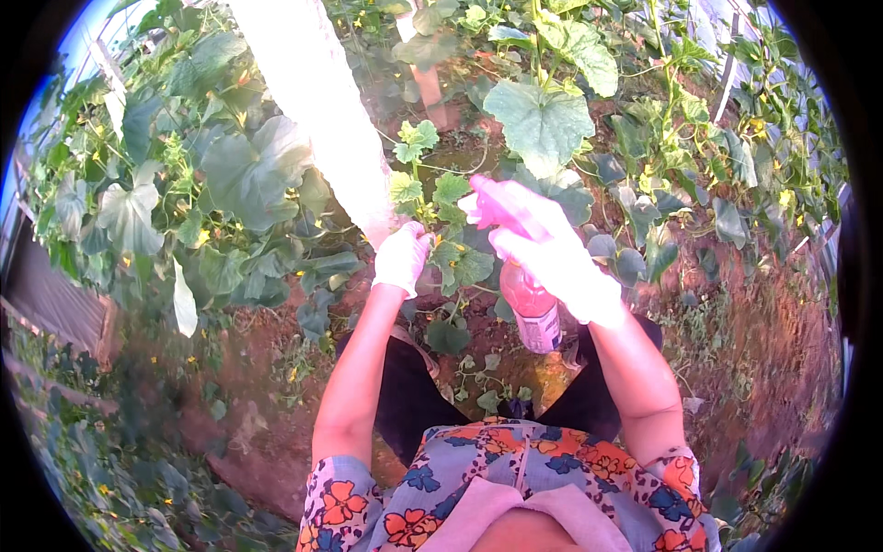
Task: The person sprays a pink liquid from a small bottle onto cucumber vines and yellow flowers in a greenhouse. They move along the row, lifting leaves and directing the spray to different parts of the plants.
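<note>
My left hand (402, 257), in a white glove, pinches a small part of a young vine (416, 165); whether stem, tendril or flower, I cannot tell. Broad lobed leaves (473, 266) and small yellow flowers surround its fingertips. On the other side of this vine, my right hand (552, 255), gloved too and washed out by glare, grips a spray bottle (530, 303). The bottle has a pink trigger head (493, 200), a clear body with pinkish contents and a printed label. Its nozzle faces left, above and to the right of my left hand.
A brightly sunlit white strip (324, 103) slopes down to my left hand. Dense flowering vines rise at left (248, 172) and right (731, 152). One large leaf (541, 124) hangs beyond the bottle. Reddish soil (745, 310) with low weeds lies around my legs.
</note>
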### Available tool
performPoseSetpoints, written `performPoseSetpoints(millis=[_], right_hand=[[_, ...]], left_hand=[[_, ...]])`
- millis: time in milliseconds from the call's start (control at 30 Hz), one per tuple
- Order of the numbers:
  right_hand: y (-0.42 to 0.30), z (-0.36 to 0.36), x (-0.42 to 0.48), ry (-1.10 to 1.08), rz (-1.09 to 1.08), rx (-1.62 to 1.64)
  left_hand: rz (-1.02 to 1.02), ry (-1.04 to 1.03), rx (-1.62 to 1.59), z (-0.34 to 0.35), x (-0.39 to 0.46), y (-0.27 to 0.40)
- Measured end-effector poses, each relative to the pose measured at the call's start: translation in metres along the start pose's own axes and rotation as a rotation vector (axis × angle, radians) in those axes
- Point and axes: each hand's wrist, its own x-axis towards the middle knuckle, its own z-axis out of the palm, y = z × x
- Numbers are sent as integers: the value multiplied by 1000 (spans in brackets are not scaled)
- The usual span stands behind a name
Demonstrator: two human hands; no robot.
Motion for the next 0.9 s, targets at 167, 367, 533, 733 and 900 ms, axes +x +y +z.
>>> performPoseSetpoints(millis=[167, 367, 533, 733, 900], right_hand=[[-34, -12, 59, -117, 219, 134], [-22, -10, 104, -224, -16, -121], [-34, -10, 123, -252, 328, -25], [-31, -34, 112, -233, 348, 210], [-26, -44, 71, -188, 167, 169]], left_hand=[[-38, 9, 61, -9, -9, 13], [11, 38, 106, -5, -10, 13], [42, 57, 152, -7, -11, 9], [67, 6, 26, -8, -12, 6], [109, -59, 236, -13, -7, 16]])
